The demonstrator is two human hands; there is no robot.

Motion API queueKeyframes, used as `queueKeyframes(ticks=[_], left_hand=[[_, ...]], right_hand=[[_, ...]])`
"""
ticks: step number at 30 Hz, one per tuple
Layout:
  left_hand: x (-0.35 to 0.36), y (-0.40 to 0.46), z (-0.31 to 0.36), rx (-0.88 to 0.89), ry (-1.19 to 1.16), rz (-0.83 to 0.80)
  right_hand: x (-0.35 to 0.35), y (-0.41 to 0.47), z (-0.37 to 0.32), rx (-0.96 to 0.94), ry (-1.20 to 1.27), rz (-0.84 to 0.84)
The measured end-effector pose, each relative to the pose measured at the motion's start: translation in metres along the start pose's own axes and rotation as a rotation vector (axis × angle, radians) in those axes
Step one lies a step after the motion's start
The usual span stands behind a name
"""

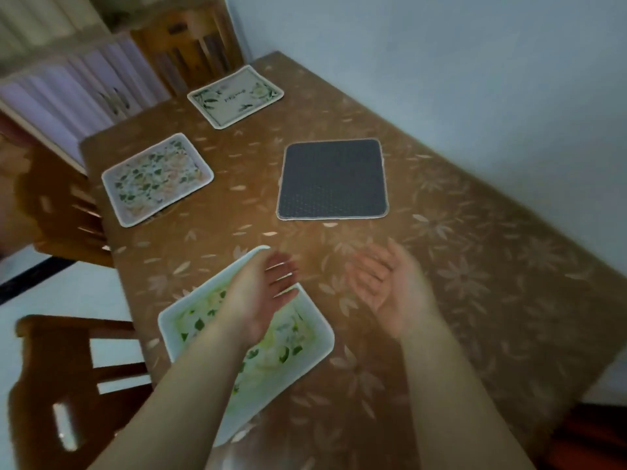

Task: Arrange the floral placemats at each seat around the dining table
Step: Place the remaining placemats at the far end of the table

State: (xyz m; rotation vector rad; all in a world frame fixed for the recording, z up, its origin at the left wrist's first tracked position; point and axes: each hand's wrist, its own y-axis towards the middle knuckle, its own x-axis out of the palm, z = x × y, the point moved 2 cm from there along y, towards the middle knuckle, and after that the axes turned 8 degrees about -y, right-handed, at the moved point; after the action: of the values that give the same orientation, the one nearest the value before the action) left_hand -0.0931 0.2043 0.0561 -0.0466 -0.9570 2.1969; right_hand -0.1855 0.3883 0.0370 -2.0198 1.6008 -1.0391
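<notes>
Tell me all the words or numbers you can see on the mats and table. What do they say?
Far placemat: one short line of cursive writing in its middle, upside down from here and too blurred to read.
Middle floral placemat: only leaves and flowers, no words.
Near floral placemat: only leaves and flowers where it shows, partly under the left hand.
Dark mat: no writing.
Tablecloth: flower pattern only, no words or numbers.

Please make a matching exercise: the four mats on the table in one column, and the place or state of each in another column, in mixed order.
1. nearest floral placemat
2. middle floral placemat
3. lettered placemat
4. dark mat

a. far end, by a chair
b. plain dark side up
c. partly under the left hand
d. left edge, halfway along

Pairs: 1-c, 2-d, 3-a, 4-b
</notes>
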Motion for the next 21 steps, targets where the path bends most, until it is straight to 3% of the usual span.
queueKeyframes(ticks=[9, 16, 21], left_hand=[[0.106, 0.167, -0.02, -0.181, -0.278, 0.156], [0.108, 0.196, -0.04, -0.277, -0.271, 0.247], [0.1, 0.203, -0.036, -0.277, -0.314, 0.263]], right_hand=[[-0.047, 0.177, -0.051, 0.143, 0.078, -0.005], [-0.045, 0.25, -0.088, 0.251, -0.278, 0.016], [-0.028, 0.277, -0.094, 0.2, -0.509, -0.011]])
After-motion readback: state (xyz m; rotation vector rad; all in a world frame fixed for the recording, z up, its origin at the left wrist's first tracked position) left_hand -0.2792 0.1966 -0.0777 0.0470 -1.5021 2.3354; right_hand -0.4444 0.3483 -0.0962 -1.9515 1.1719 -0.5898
